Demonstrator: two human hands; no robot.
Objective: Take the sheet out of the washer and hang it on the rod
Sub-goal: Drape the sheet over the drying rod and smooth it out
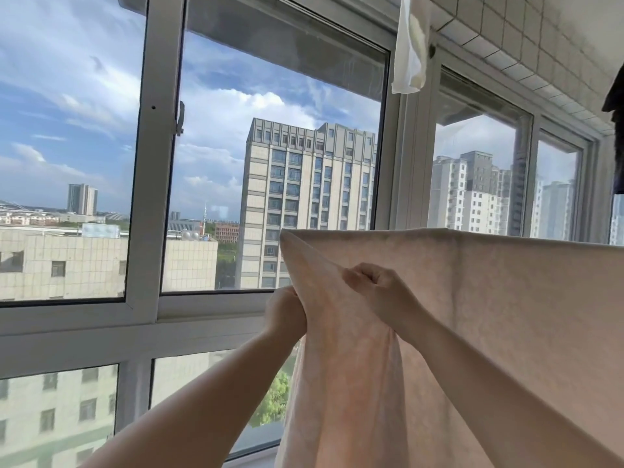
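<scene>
Both hands, left hand [287,310] and right hand [374,285], raised, grip the sheet [489,315].

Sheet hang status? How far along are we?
Done: the pink sheet is out of the washer and draped over a straight line at its top fold; the rod itself is hidden under it. In hand: the left hand and right hand both grip the sheet's bunched left end. Left: spread that end flat and let go.
</scene>
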